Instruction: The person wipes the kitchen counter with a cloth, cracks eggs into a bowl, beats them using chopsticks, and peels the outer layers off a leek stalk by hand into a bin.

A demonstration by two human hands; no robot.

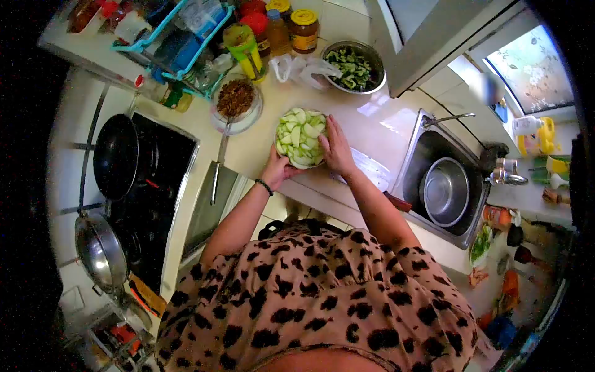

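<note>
From where I stand, the bowl [308, 167] is near the counter's [372, 133] front edge, between the dish and the sink; whether it rests there or hangs just above, I cannot tell. The left hand [280, 166] curls round its lower left wall, the fingertips partly hidden beneath. The right hand [336, 147] lies against the right side, fingers nearly straight and close together, pressing the wall, with the thumb by the rim.

Heaped with green slices [300, 135], the bowl looks moderately heavy and probably stiff. The slices seem moist, firm enough to snap, and likely to slide off the top if it tips. A palm under the base with another steadying the side, clear of the heap, would be the sound hold.

To the left, the dish [255, 118] bears brown food [235, 98], and a ladle [222, 155] juts from it across the counter's front edge, easily knocked by the left arm. Towards the back edge, a crumpled bag [304, 71] meets a steel bowl [382, 79] of chopped greens [351, 67]. A dark red handle [397, 201] pokes out near the sink's [408, 162] front left corner, close to the right forearm; a basin [446, 192] stands in the sink
</note>
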